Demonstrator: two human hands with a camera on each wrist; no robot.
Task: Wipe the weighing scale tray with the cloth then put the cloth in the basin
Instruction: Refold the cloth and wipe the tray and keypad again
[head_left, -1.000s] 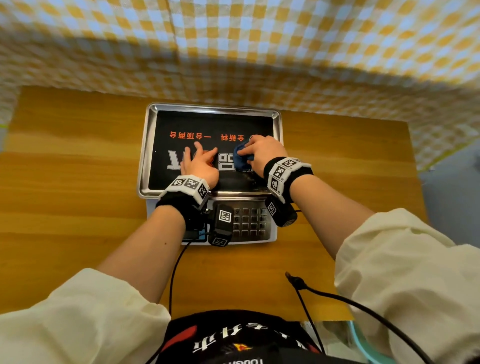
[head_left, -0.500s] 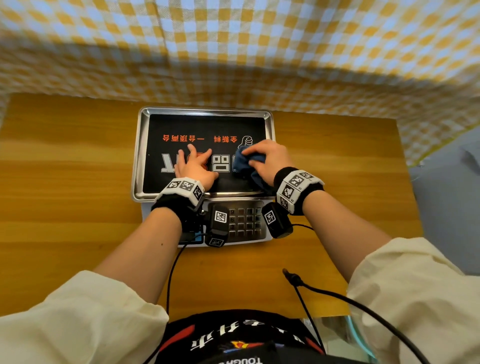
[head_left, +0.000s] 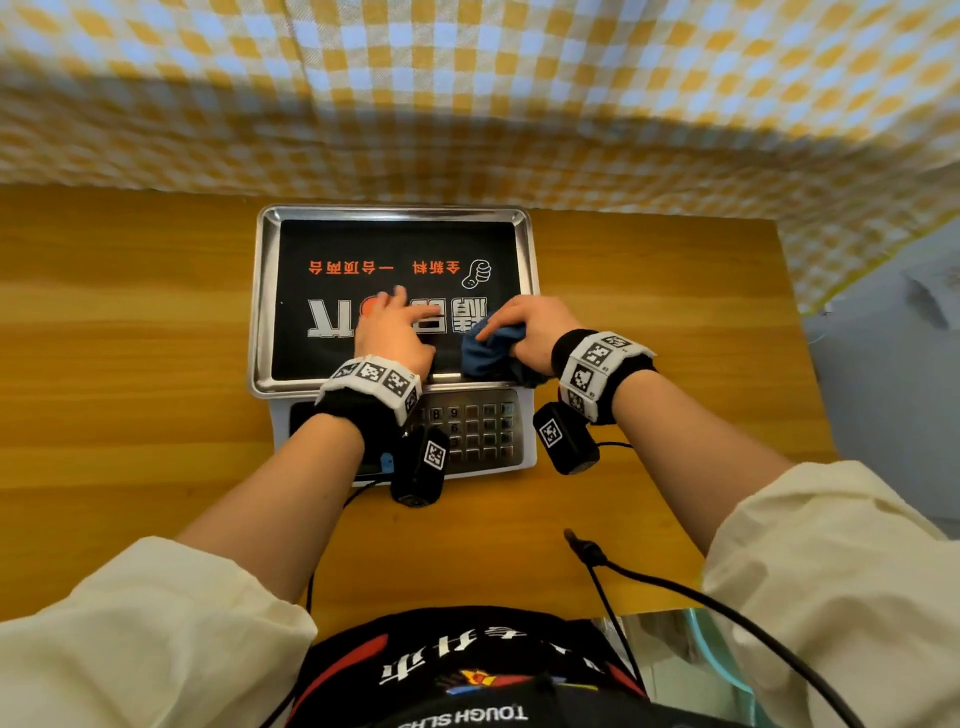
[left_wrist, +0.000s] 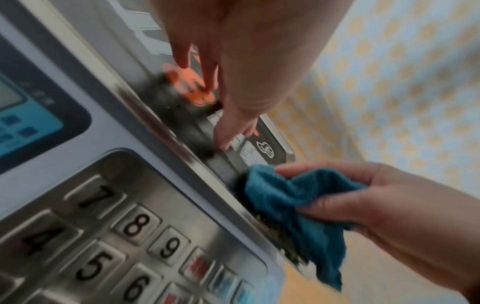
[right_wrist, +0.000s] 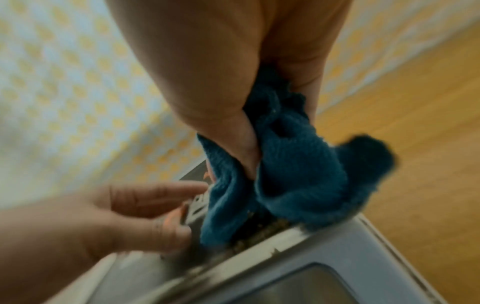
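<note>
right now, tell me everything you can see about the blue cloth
The cloth is a small dark teal-blue rag with a fluffy, towel-like pile. It is bunched up, not folded, and the right hand grips it, fingers and thumb curled round it. It sits at the near right corner of the scale tray, pressed on the tray's near metal rim, with loose ends spilling past the edge. The left hand lies flat on the tray beside it, apart.
</note>
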